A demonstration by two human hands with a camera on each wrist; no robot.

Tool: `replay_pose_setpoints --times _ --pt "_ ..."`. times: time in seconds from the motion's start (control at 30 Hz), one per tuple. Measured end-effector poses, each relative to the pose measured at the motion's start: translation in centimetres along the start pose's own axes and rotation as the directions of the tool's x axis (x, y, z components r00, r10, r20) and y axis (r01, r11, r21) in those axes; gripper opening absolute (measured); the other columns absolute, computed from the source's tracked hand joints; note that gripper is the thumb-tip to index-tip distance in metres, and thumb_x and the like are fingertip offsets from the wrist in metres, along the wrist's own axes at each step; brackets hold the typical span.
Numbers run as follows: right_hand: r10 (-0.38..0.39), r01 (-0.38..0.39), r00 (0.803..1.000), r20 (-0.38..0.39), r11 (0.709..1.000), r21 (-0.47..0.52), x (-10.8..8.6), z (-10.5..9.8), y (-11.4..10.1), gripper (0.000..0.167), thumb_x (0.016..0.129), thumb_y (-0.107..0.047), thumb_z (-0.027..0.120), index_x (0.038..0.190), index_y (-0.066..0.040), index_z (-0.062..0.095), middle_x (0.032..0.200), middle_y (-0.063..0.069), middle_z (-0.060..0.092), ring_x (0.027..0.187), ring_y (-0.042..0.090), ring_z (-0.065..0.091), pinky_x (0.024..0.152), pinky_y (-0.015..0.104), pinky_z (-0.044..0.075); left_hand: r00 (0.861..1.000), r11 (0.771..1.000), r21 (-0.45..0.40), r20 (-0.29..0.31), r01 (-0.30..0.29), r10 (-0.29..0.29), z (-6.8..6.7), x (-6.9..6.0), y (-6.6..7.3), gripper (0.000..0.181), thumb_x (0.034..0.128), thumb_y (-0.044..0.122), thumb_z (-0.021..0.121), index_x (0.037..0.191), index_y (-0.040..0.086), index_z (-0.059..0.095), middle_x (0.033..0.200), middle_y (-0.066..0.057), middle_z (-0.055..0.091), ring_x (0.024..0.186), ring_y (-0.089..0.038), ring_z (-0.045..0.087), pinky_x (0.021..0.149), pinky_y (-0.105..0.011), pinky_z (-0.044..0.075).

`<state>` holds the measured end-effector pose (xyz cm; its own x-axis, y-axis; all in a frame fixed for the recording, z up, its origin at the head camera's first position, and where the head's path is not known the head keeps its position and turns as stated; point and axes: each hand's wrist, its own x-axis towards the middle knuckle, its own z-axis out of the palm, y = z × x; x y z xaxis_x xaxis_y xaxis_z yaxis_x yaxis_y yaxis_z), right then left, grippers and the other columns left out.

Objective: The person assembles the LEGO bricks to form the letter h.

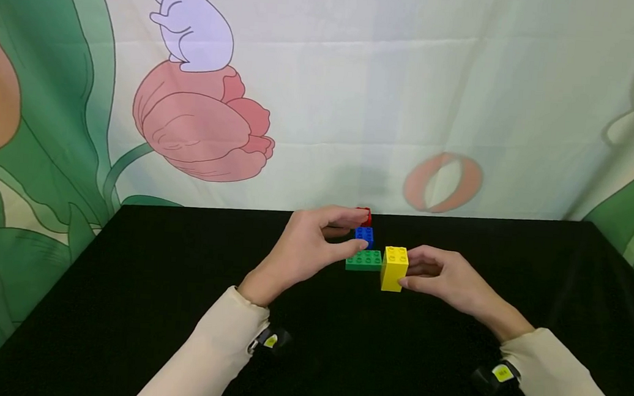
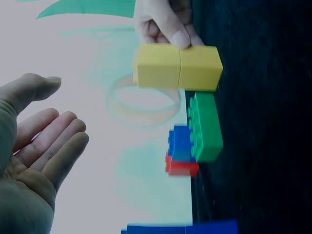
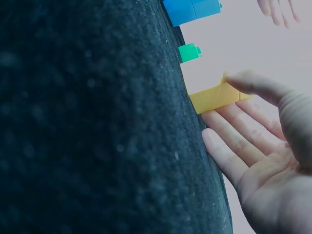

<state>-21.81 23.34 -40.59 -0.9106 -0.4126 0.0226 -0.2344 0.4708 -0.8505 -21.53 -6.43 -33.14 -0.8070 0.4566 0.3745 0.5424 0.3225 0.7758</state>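
Note:
My right hand (image 1: 446, 277) holds an upright stack of two yellow toy bricks (image 1: 394, 269), thumb on the near side and fingers behind. In the right wrist view the stack's base (image 3: 207, 100) meets the black cloth. Just left of it lies a green brick (image 1: 363, 261). Behind the green one are a small blue brick (image 1: 363, 233) and a red brick (image 1: 368, 216), partly covered by my left fingers. Raised over this group, my left hand (image 1: 314, 241) has its thumb and fingers apart. The left wrist view shows nothing in that hand (image 2: 44, 141).
Another blue brick stack (image 2: 180, 229) shows at the bottom of the left wrist view; the left hand hides it from the head view. A black cloth (image 1: 339, 359) covers the table. Behind its far edge hangs a printed curtain (image 1: 330, 88).

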Motion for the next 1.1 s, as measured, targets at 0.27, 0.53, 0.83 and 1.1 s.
replay_pose_setpoints --times 0.27,0.53,0.83,1.1 --pt "0.016 -0.016 1.000 0.001 1.000 -0.022 -0.1 -0.3 -0.4 0.048 0.094 -0.024 0.081 0.134 -0.004 0.064 0.125 0.013 0.070 0.114 0.028 0.070 0.096 0.045 0.059 0.998 1.000 0.028 -0.068 0.014 -0.012 -2.9 -0.9 -1.4 0.042 0.0946 0.013 0.083 0.135 0.007 0.072 0.129 -0.005 0.074 0.117 -0.016 0.071 0.101 -0.026 0.055" --pt "0.006 -0.006 1.000 0.007 1.000 -0.011 -0.1 -0.3 -0.4 0.048 0.094 -0.023 0.081 0.134 -0.003 0.064 0.126 0.014 0.069 0.114 0.028 0.070 0.094 0.039 0.060 0.993 0.999 0.007 -0.111 0.036 -0.035 -5.3 -1.6 -2.6 0.048 0.0922 0.014 0.086 0.138 0.010 0.070 0.133 -0.002 0.072 0.123 -0.015 0.067 0.105 -0.030 0.053" --pt "0.007 -0.007 1.000 0.010 1.000 -0.019 0.0 -0.6 -0.3 0.048 0.094 -0.024 0.081 0.134 -0.003 0.063 0.126 0.014 0.069 0.114 0.029 0.070 0.095 0.041 0.060 0.991 0.994 0.000 -0.070 0.113 -0.113 -6.7 -2.3 -5.0 0.059 0.0910 0.016 0.087 0.145 0.009 0.064 0.141 -0.005 0.067 0.133 -0.024 0.062 0.111 -0.035 0.050" --pt "-0.006 0.007 1.000 0.016 1.000 -0.011 -0.1 -0.6 -0.2 0.048 0.095 -0.023 0.081 0.134 -0.002 0.063 0.127 0.015 0.068 0.115 0.030 0.069 0.094 0.040 0.060 0.979 0.980 0.013 0.046 0.197 -0.197 -7.4 -2.7 -7.3 0.061 0.0901 0.015 0.087 0.145 0.005 0.061 0.145 -0.011 0.064 0.134 -0.029 0.061 0.114 -0.044 0.048"
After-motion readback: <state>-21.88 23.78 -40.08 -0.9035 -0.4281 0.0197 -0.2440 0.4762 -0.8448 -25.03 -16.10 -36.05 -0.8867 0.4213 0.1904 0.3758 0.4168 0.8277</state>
